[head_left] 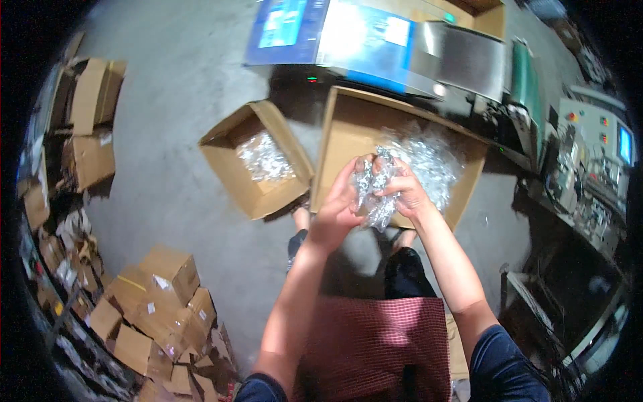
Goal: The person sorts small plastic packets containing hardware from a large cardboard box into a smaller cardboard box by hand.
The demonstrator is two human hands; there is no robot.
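Note:
Clear plastic bags [382, 213] of small shiny pieces, perhaps metal, are bunched between my two hands, above the near side of a large cardboard box. My left hand [340, 208] is closed on them from the left, and my right hand [408, 193] grips them from the right with bent fingers. What exactly the bags contain is too small and blurred to tell. Beneath and beyond my hands, the large open box [351, 117] holds a heap of similar clear bags [432, 164] on its right side. To its left, a smaller open box [231, 184] holds more shiny bags [264, 157].
A blue and silver machine [365, 47] stands just past the boxes. At the right is a grey control panel [596, 130] with buttons and a lit screen. Piled cartons [164, 315] sit at the lower left. A red checked cloth [375, 348] covers my lap.

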